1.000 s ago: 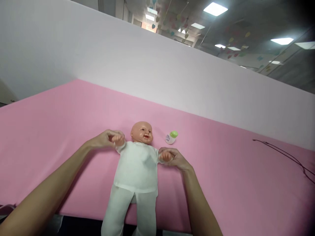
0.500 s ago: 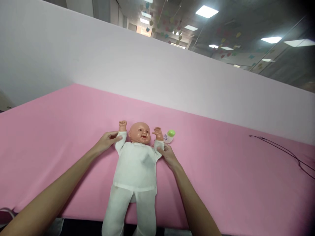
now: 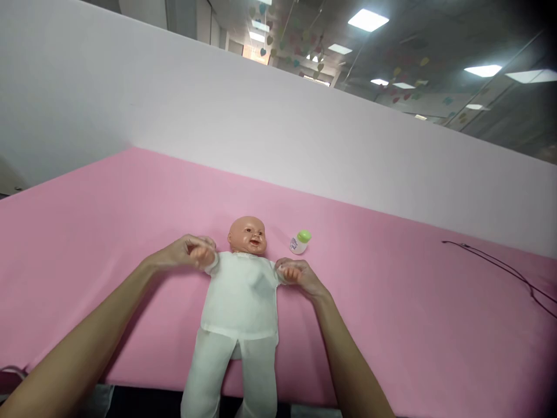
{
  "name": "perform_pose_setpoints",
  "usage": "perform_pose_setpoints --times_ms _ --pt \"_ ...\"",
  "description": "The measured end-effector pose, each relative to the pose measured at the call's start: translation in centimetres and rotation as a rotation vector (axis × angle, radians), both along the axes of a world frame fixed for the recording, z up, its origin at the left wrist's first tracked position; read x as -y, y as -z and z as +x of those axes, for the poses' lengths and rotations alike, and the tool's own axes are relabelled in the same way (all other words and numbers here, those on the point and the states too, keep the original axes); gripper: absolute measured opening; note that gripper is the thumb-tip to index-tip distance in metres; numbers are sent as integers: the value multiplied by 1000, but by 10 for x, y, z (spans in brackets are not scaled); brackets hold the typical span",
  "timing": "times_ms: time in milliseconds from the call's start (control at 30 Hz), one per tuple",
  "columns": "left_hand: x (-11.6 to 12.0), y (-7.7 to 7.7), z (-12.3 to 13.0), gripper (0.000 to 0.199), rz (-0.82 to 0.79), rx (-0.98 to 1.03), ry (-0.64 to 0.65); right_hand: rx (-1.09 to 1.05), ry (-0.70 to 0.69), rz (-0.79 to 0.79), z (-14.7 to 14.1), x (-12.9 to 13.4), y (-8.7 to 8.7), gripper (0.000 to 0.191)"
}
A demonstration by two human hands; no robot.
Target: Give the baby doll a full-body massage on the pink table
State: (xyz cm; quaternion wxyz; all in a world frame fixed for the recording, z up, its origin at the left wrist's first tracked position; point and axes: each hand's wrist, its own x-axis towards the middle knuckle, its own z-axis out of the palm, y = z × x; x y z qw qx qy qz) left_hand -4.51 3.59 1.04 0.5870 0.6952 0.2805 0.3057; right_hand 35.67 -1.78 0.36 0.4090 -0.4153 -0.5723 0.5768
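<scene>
A baby doll [image 3: 239, 296] in a white top and white trousers lies on its back on the pink tabletop [image 3: 383, 325], its head away from me and its legs reaching over the near edge. My left hand [image 3: 178, 252] is closed on the doll's arm at the left of its body, slightly blurred. On the other side, my right hand [image 3: 308, 278] grips the doll's other arm near the wrist. Both doll hands now point toward me, bent forward off the table. Part of each doll forearm is hidden by my fingers.
A small bottle with a green cap [image 3: 300, 241] lies just right of the doll's head. Thin dark cables [image 3: 500, 264] run along the right side of the table. A white partition [image 3: 278, 128] rises behind the table's far edge.
The doll's arms have swung from raised beside its head down and outward toward me, with my hands holding them. The doll's head and body stay in place.
</scene>
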Motion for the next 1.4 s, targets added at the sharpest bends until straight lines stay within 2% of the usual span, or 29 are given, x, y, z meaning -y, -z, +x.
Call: perform_pose_setpoints --times_ms 100,167,200,300,367,433,500,567,667,767,833,900,967,1033,1067,1133,1233,1333,1400 --pt "8 -10 -1 16 117 -163 207 142 -314 106 10 1 -4 9" --pt "13 -15 2 15 131 -228 239 189 -404 129 11 1 -4 7" --pt "15 -16 3 16 130 -230 228 194 -389 131 11 1 -3 8" --pt "15 -14 11 27 84 -120 88 121 -166 98 4 0 1 18" --pt "14 -9 19 34 0 -10 -91 10 35 31 -4 0 3 31" --pt "13 -2 28 41 -71 54 -277 -80 175 -47 -14 0 3 39" --pt "14 6 37 50 -83 44 -436 -104 244 -103 -22 1 2 44" --pt "14 13 43 58 -65 -8 -539 -78 270 -140 -28 1 1 46" --pt "13 18 45 61 -58 -70 -594 -59 297 -164 -29 0 1 46" --pt "8 15 36 54 -112 -11 -524 -111 262 -148 -22 0 3 42" --pt "4 10 25 46 -138 74 -413 -121 180 -123 -15 1 4 40" --pt "2 4 14 40 -119 103 -245 -63 58 -68 -7 1 3 30" --pt "2 -1 6 33 -55 44 -30 42 -109 17 -2 0 2 17" --pt "3 -6 2 20 14 -56 159 128 -258 97 2 0 1 14" --pt "5 -7 1 15 40 -99 225 156 -306 120 3 0 0 13" --pt "7 -8 2 11 61 -142 266 163 -321 130 3 -1 1 13" --pt "9 -6 8 18 25 -85 132 51 -146 46 0 0 5 18" --pt "9 1 17 34 -101 56 -127 -148 110 -87 -8 1 8 37" --pt "10 7 25 43 -182 123 -281 -211 193 -139 -14 0 7 44"
